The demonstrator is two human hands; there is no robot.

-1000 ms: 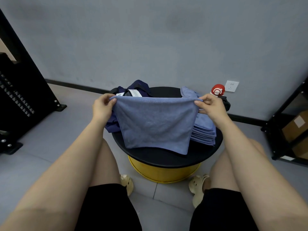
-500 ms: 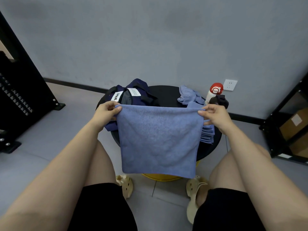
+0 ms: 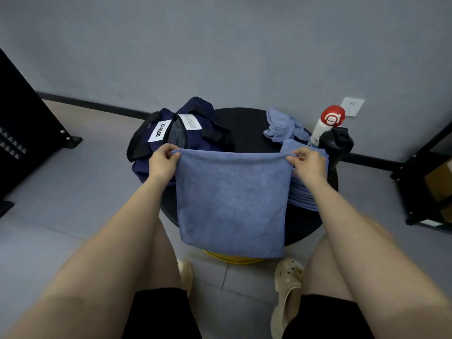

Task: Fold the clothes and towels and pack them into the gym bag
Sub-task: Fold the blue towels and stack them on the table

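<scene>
- The blue towel (image 3: 231, 204) hangs flat below both hands, in front of the round black table (image 3: 247, 123); its top corners sit between thumbs and fingers.
- One held towel, one crumpled towel (image 3: 281, 127), one folded stack (image 3: 302, 199), one navy gym bag (image 3: 181, 133), two bottles (image 3: 327, 126).
- The left hand (image 3: 162, 163) pinches the top left corner; the right hand (image 3: 307, 163) pinches the top right, fingers curled.

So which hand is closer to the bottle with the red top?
Right. The right hand grips the towel corner just below the red-topped bottle; the left hand is across the towel, beside the gym bag.
</scene>
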